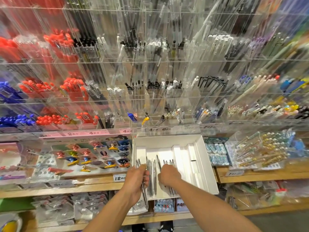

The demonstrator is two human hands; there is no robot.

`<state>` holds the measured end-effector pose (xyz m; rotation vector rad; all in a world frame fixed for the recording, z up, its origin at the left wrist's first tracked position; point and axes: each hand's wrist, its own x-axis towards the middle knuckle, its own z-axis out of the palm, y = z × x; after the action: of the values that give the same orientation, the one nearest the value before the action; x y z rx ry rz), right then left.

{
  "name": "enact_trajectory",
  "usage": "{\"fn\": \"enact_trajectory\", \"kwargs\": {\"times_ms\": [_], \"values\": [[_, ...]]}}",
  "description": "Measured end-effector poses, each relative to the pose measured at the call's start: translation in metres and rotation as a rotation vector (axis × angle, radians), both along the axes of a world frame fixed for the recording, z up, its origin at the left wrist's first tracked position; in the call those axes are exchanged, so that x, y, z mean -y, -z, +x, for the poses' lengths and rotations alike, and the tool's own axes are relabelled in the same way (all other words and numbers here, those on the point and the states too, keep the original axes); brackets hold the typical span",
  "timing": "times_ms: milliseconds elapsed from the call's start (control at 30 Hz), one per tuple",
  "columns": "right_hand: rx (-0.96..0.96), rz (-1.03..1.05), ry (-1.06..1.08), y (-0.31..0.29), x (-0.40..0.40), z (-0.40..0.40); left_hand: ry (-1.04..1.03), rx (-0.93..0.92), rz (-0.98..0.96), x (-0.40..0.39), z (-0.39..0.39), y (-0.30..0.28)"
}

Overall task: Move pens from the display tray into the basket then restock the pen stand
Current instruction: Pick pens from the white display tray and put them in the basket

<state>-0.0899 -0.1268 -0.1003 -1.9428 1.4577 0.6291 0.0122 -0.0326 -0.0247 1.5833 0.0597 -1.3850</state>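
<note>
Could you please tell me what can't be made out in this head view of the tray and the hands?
- Basket: not in the head view.
- Right hand fingers: curled under, so its grip on the pens is hidden.
- Pen stand: motion blur smears the compartments.
- Tray near edge: covered by the left hand and forearms.

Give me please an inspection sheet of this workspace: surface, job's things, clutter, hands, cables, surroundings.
Surface: wooden shelf under the goods.
Job's things: white display tray with silver pens; basket not seen.
Clutter: clip cards, eraser packs.
Hands: left hand grips a bundle of pens; right hand curled over pens in the tray.
Cables: nothing seen.
Surroundings: clear pen stand, tiers of pens, blurred.
</note>
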Motion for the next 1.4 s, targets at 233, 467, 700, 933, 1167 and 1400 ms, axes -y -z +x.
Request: {"fn": "enact_trajectory", "kwargs": {"times_ms": [233, 467, 700, 933, 1167, 1400], "values": [[0.518, 0.309, 0.286, -0.077, -0.009, -0.024, -0.010, -0.029, -0.041, 0.004, -0.001, 0.001], [0.598, 0.309, 0.123, -0.094, -0.043, -0.031, 0.046, -0.020, -0.097, 0.007, -0.003, 0.005], [0.324, 0.244, -0.027, -0.054, -0.002, -0.021, 0.056, 0.096, 0.082, 0.003, -0.001, 0.015], [-0.038, -0.127, -0.172, -0.005, -0.012, 0.000, 0.028, -0.004, 0.049, 0.002, -0.005, 0.007], [-0.033, -0.089, -0.027, 0.009, -0.013, 0.003, 0.003, -0.007, 0.021, -0.005, 0.000, 0.006], [0.064, -0.060, 0.047, 0.012, -0.009, -0.004, -0.023, -0.025, -0.002, -0.012, -0.003, 0.001]]}}
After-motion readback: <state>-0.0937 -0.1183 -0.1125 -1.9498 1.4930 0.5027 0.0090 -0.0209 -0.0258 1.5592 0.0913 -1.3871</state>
